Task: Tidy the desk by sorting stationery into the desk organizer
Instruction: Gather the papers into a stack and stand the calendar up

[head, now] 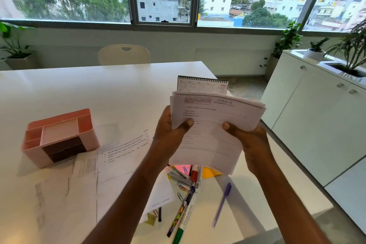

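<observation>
Nearest you, at the bottom centre of the frame, a green-capped marker [178, 234] lies among a loose cluster of pens [183, 207], paper clips and a stapler [179, 176] on the white bench [79, 89]. A purple pen [222, 204] lies apart, just right of that cluster, its long axis running from lower left to upper right. Above them, at centre frame, you hold a stack of papers [215, 123] up off the bench. Your left hand [170, 130] grips its left edge, thumb closed over the front sheet, and your right hand [250, 142] grips its right edge the same way. Both grips are closed on the stack, so neither is free for anything else.

The pink desk organizer [59, 136] stands at middle left of the frame, its open compartments facing up and looking empty, its dark drawers turned toward you. It is well apart from the stack, to the left and lower, and your left hand is the nearer one. More loose sheets [111, 156] lie flat between the organizer and your left forearm, one tucked against the organizer's base. A desk calendar [203, 84] stands just behind the stack.

The stack is far wider than any compartment, so it probably belongs set aside on the bench, squared up. The pens below your wrists then suit the organizer's slots, carried left across the loose sheets.
</observation>
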`<state>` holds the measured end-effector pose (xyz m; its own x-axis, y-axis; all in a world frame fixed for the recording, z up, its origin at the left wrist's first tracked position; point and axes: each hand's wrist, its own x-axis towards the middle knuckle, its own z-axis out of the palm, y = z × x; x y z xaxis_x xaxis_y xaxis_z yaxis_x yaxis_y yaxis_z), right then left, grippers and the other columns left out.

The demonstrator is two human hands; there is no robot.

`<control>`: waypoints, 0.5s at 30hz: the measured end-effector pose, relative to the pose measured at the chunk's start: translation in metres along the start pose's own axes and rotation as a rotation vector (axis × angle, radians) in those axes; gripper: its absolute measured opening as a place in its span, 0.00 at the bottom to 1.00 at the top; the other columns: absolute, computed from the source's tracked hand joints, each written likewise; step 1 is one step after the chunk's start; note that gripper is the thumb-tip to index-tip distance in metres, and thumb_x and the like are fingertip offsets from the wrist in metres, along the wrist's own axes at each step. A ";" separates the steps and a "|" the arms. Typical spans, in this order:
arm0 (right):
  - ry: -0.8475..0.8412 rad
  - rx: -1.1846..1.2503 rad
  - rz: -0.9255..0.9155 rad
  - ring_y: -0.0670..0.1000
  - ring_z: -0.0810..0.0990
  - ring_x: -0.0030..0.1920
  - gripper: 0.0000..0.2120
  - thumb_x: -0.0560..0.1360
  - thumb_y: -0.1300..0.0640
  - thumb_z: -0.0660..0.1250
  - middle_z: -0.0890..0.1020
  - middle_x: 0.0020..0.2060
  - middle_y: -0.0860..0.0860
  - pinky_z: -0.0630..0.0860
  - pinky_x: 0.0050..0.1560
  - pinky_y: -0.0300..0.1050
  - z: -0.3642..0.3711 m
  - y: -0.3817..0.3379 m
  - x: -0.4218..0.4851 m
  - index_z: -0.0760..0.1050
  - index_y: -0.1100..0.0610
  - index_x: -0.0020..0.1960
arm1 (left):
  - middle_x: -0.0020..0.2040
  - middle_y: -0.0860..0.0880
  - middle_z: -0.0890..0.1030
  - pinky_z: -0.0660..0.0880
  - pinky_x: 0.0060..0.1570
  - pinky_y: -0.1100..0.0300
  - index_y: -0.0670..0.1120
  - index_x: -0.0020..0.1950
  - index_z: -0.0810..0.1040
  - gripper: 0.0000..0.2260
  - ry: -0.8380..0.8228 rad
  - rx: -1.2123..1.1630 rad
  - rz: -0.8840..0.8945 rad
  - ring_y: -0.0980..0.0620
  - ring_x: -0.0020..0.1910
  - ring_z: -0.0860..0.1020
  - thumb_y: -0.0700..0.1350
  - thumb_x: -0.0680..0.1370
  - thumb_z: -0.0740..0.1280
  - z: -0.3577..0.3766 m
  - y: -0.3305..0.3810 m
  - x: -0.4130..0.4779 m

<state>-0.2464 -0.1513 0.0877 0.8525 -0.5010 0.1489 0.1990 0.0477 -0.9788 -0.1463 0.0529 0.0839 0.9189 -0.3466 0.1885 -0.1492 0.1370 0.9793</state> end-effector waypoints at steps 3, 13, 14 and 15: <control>-0.008 0.011 0.052 0.56 0.87 0.55 0.27 0.66 0.57 0.81 0.88 0.55 0.52 0.85 0.53 0.56 -0.005 0.010 -0.002 0.80 0.52 0.64 | 0.61 0.53 0.84 0.85 0.54 0.51 0.53 0.69 0.74 0.17 -0.037 0.025 -0.057 0.49 0.59 0.84 0.42 0.82 0.71 -0.005 -0.012 -0.003; 0.065 0.050 0.033 0.50 0.89 0.48 0.22 0.65 0.61 0.82 0.89 0.49 0.50 0.85 0.43 0.45 0.005 0.017 -0.006 0.82 0.51 0.57 | 0.60 0.49 0.85 0.85 0.53 0.53 0.50 0.68 0.76 0.14 -0.009 -0.018 -0.069 0.49 0.58 0.84 0.39 0.84 0.68 0.004 -0.026 -0.007; 0.059 0.041 0.031 0.50 0.89 0.48 0.22 0.65 0.61 0.82 0.89 0.50 0.50 0.85 0.43 0.45 0.005 0.017 -0.006 0.82 0.51 0.57 | 0.60 0.49 0.85 0.85 0.54 0.51 0.50 0.68 0.75 0.14 0.001 -0.019 -0.068 0.48 0.58 0.84 0.39 0.84 0.68 0.003 -0.027 -0.007; 0.053 0.033 0.035 0.51 0.89 0.49 0.23 0.66 0.61 0.82 0.89 0.51 0.51 0.86 0.44 0.47 0.005 0.019 -0.005 0.82 0.51 0.58 | 0.60 0.50 0.85 0.85 0.55 0.51 0.50 0.68 0.75 0.14 0.012 -0.020 -0.073 0.48 0.58 0.84 0.39 0.83 0.69 0.002 -0.029 -0.007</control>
<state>-0.2448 -0.1435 0.0691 0.8326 -0.5436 0.1060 0.1861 0.0943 -0.9780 -0.1496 0.0498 0.0546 0.9314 -0.3453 0.1152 -0.0739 0.1304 0.9887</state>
